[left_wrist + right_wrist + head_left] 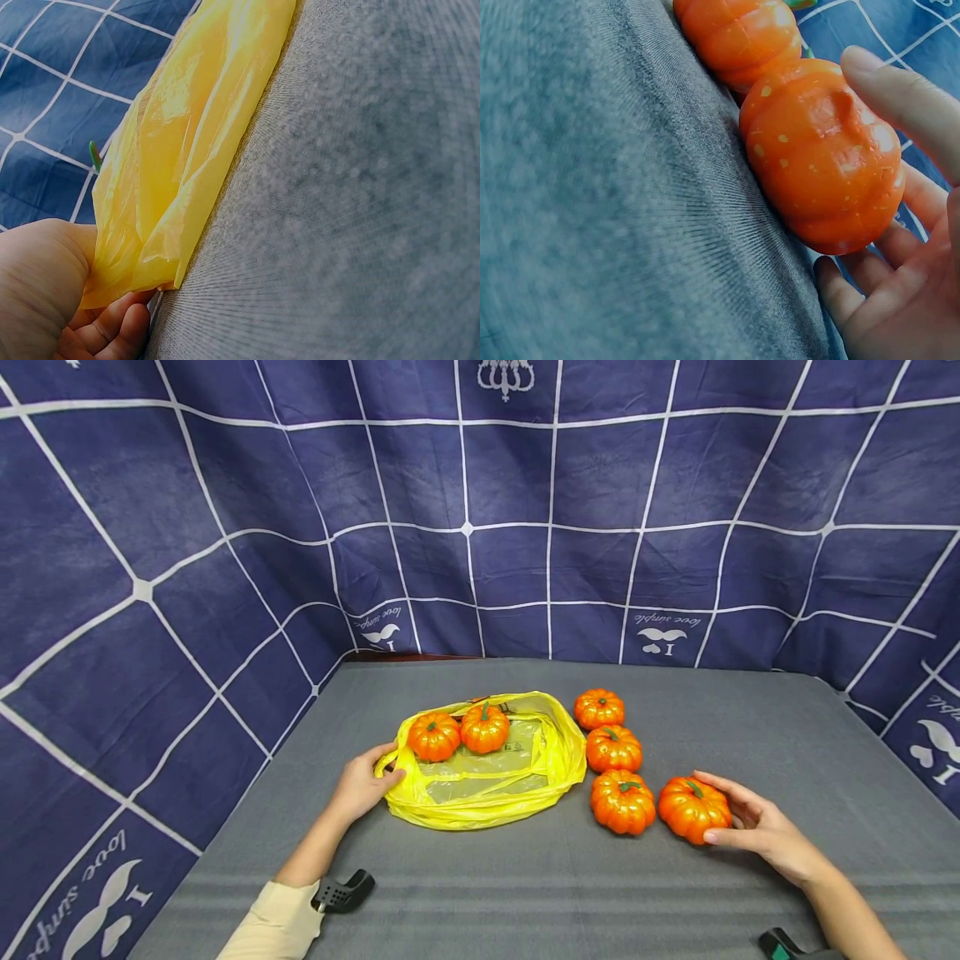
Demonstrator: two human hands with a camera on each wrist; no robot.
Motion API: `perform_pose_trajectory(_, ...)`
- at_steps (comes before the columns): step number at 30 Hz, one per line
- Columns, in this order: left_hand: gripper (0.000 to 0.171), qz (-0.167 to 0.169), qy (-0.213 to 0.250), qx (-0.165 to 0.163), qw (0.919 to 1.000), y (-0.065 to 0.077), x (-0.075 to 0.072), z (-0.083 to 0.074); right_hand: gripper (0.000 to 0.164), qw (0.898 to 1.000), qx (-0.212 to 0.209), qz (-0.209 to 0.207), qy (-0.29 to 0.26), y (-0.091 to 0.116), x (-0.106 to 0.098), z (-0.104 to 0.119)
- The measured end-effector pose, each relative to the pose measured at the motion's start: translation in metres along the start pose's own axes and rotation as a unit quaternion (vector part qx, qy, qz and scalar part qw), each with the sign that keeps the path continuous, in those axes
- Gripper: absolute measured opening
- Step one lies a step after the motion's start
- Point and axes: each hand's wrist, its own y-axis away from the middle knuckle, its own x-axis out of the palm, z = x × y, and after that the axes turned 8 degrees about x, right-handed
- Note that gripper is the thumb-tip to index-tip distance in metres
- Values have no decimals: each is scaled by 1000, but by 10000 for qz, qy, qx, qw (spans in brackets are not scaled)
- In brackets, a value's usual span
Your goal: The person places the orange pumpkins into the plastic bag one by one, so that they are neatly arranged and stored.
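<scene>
A yellow plastic bag [564,760] lies spread with its mouth facing up, and two orange toy pumpkins [434,737] sit inside at its back left. My left hand [362,785] grips the bag's left edge; in the left wrist view the yellow film [187,150] passes between thumb and curled fingers. On the right, my right hand [757,827] holds an orange pumpkin [693,810] with a green stem, thumb on the near side and fingers around the far side. The right wrist view shows this pumpkin [821,157] low against the grey cloth, its underside partly hidden.
Three more pumpkins [613,749] stand in a row along the bag's right side, the nearest [622,802] just left of the held one. Grey cloth [525,893] covers the table. A blue curtain with white lines [510,568] hangs behind and at both sides.
</scene>
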Motion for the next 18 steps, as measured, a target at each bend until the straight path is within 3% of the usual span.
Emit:
perform_pose_trajectory(4,49,118,-43,-190,9997,0,0,1,70,9998,62,-104,159,0,1,-1)
perform_pose_trajectory(11,50,106,-74,-196,9997,-1,-1,-1,71,9983,200,-247,486,1,1,0)
perform_pose_trajectory(18,49,118,-80,-224,9996,-1,-1,-1,70,9988,223,-255,355,1,2,1)
